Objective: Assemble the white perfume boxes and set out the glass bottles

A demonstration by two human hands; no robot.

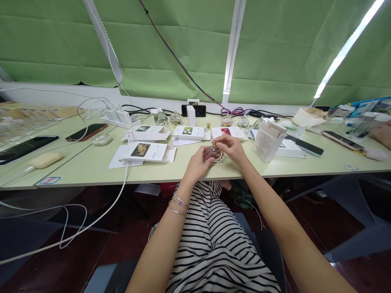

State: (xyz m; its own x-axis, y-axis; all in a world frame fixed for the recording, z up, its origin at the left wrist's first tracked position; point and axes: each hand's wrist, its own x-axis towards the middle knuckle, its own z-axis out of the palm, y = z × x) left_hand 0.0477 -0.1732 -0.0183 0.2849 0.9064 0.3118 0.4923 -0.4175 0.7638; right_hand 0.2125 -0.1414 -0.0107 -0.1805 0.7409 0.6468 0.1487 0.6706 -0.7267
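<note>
Near the table's front edge, my left hand (198,162) is wrapped round a round glass perfume bottle (213,153) with dark pinkish contents. My right hand (230,148) has its fingers pinched at the bottle's gold cap (214,143), which the fingertips partly hide. Just behind my hands lies a white box with a pink flower picture (227,132). An open white carton (269,140) stands upright to the right of my right hand. To the left lies a flat white box with an orange flower picture (146,151).
Several round glass bottles (161,118) stand along the back, with a small loose gold cap (208,126) among them. A phone (200,110) leans behind a narrow white box (191,116). Black cables (259,114) run along the wall. A white cable (122,187) hangs over the front edge.
</note>
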